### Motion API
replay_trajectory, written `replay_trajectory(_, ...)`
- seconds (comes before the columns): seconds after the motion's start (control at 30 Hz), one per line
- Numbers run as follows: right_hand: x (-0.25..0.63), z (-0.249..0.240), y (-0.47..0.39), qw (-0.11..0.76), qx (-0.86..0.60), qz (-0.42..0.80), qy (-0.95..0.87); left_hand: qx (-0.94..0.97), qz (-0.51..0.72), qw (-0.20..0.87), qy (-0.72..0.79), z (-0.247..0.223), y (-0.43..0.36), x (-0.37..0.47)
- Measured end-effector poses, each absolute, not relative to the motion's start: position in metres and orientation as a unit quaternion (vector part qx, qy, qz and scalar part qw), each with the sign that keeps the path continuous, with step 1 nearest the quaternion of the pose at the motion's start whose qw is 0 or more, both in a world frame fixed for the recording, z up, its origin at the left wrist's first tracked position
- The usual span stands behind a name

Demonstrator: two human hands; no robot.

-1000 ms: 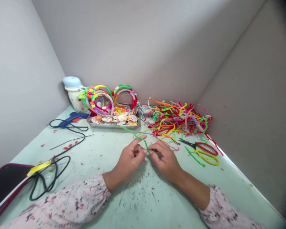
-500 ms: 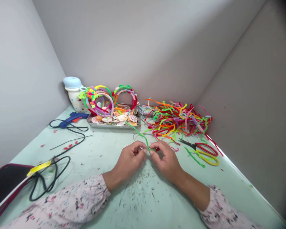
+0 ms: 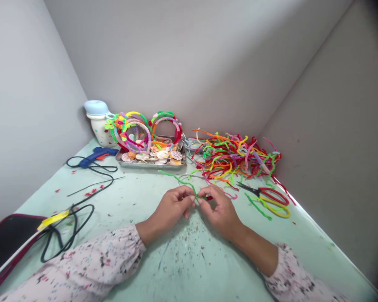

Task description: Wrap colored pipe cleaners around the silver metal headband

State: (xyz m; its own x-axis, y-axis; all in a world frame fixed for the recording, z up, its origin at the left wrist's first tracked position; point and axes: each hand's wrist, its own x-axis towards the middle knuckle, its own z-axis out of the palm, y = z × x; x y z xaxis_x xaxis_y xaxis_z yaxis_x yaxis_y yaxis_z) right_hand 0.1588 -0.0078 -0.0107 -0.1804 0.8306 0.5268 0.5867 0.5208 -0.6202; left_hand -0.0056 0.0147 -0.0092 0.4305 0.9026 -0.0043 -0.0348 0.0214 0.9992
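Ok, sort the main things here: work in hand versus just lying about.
Likely in the work:
green fuzzy stem, held between left hand and right hand
coloured stem pile
scissors
stem-covered headbands
perhaps blue glue gun

Seemingly lying about:
lidded cup
black, red-edged object
red scraps
shell tray

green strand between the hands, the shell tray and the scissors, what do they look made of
Green strand: fuzzy, matte textile pile, possibly over wire, since it stands out in a curve; any core is hidden.

Shell tray: probably bare metal, judging by its grey, shiny front wall.

Scissors: blades seem dark metal; handles look like smooth plastic or coating, in even red and yellow.
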Motion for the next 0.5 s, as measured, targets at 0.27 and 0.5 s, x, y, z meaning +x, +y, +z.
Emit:
replay_trajectory(0.27, 0.1607, -0.0139, -0.0058, 0.437, -0.479, 0.142, -0.748, 0.565, 0.403, 0.604, 0.391, -0.0077, 0.0145, -0.0053)
replay_trajectory(0.5, 0.1609, -0.0127, -0.0067, 0.44, -0.485, 0.166, -0.737, 0.542, 0.406, 0.625, 0.389, -0.0049, 0.0164, -0.0064)
